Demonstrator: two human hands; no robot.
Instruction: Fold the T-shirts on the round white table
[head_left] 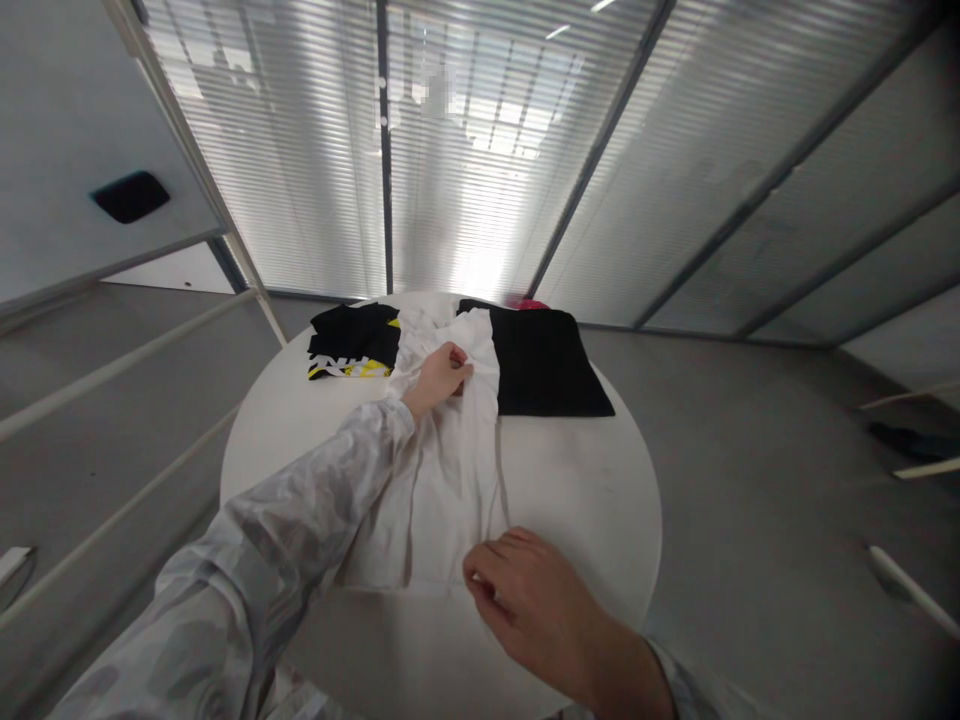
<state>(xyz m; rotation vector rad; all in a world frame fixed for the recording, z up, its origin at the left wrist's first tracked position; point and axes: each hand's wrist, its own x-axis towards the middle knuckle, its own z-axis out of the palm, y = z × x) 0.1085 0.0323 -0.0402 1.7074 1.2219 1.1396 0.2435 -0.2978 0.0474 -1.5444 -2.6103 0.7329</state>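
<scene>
A white garment (pixel 442 480) lies lengthwise across the round white table, creased and partly bunched at its far end. My left hand (pixel 442 375) reaches over its upper part and pinches a fold of the cloth between thumb and fingers. Closer to me, my right hand (pixel 525 590) is closed at the garment's near right corner, fingertips gripping the hem. The left forearm covers part of the garment's left side. Whether it is a shirt or another piece of clothing I cannot tell.
On the round white table (pixel 585 480), a folded black cloth (pixel 551 365) lies right of the garment, with something red (pixel 531 304) behind it. A black garment with yellow and white print (pixel 352 340) lies at the left. White rails (pixel 127 360) run along the left; blinds cover the glass beyond.
</scene>
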